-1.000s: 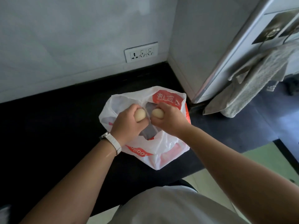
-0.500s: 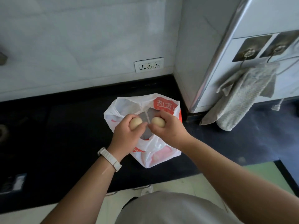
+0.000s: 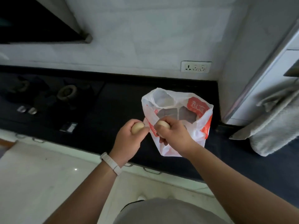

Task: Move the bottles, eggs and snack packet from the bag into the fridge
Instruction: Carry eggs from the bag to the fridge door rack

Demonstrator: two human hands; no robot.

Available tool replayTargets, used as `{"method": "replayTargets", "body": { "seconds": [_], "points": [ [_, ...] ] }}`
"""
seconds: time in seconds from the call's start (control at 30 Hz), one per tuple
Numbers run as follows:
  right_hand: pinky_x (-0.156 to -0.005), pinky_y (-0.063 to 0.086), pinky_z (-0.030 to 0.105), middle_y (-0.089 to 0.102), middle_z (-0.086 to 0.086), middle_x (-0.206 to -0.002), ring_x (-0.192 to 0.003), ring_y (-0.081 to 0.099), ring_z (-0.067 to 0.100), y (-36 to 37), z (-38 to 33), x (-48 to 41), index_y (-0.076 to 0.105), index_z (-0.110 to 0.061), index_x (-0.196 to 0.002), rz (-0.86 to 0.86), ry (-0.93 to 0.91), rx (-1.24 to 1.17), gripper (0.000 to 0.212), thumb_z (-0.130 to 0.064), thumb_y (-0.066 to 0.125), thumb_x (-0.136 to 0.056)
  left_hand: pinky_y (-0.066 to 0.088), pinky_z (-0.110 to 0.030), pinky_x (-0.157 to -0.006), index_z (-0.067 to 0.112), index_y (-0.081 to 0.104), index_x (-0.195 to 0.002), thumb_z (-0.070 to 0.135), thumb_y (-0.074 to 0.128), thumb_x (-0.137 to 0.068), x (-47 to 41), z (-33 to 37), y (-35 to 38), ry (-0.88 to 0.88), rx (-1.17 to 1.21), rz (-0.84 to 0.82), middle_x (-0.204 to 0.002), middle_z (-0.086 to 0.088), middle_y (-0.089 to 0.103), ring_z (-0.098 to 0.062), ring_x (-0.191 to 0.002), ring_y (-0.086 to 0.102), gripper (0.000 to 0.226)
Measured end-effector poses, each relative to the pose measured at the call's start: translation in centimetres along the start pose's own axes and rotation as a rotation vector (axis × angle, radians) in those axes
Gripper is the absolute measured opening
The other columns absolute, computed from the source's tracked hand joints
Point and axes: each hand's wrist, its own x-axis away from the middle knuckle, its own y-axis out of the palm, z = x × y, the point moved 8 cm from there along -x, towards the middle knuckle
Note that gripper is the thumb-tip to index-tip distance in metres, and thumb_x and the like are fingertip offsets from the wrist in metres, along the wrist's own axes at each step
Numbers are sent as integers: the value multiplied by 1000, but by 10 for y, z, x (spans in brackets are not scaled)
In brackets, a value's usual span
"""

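Eggs are clamped one per hand: left hand (image 3: 127,136) beside the bag (image 3: 176,120), right hand (image 3: 174,135) before it. Light, enclosing grips are advised during carriage.

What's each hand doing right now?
Left hand: closed around an egg.
Right hand: closed around another egg.

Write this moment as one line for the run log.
left hand: holds beige egg | right hand: holds second beige egg | white-and-red plastic bag: open on black counter
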Motion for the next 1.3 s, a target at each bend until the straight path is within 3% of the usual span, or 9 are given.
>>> {"method": "replayTargets", "body": {
  "seconds": [0.1, 0.23, 0.37, 0.73, 1.03, 1.3],
  "points": [
    [-57, 54, 32, 65, 13, -81, -63, 63, 18, 32, -8, -6, 63, -16, -94, -86, -5, 6, 12, -28, 64, -89, 45, -23, -52, 25, 64, -89, 28, 71, -85, 14, -7, -37, -38, 15, 109, -78, -2, 62, -11, -57, 53, 8],
    [-61, 57, 32, 68, 3, -80, -69, 69, 18, 82, -23, -14, 62, -32, -93, -170, -31, 66, 13, -42, 66, -85, 45, -22, -51, 26, 64, -91, 28, 71, -84, 32, -25, -89, -85, 78, 236, -81, -5, 63, -11, -59, 53, 10],
    [-59, 56, 23, 67, 3, -86, -66, 66, 11, 152, -40, -14, 63, -25, -97, -288, -22, 58, 11, -32, 66, -89, 45, -22, -56, 28, 65, -91, 27, 71, -85, 57, -50, -147, -116, 106, 366, -80, -1, 63, -10, -61, 53, 9],
    [-52, 51, 25, 65, 8, -81, -56, 60, 11, 396, -39, 26, 62, -17, -89, -444, 12, 202, 10, -27, 62, -85, 47, -24, -54, 24, 65, -91, 24, 71, -86, 164, -174, -348, -228, 236, 707, -83, -6, 63, -16, -61, 53, 7],
    [-50, 48, 31, 63, 5, -70, -53, 59, 15, 606, -77, 83, 61, -13, -85, -625, -94, 208, 12, -25, 63, -84, 46, -23, -51, 19, 65, -92, 26, 72, -86, 274, -246, -517, -231, 292, 951, -80, -5, 62, -14, -59, 52, 11],
    [-49, 47, 32, 62, 11, -71, -55, 58, 17, 720, -86, 128, 61, -9, -87, -840, -133, 229, 13, -22, 64, -85, 50, -25, -54, 20, 64, -93, 25, 70, -88, 359, -294, -582, -299, 325, 1185, -87, -11, 65, -16, -62, 55, 10]
  ]
}}
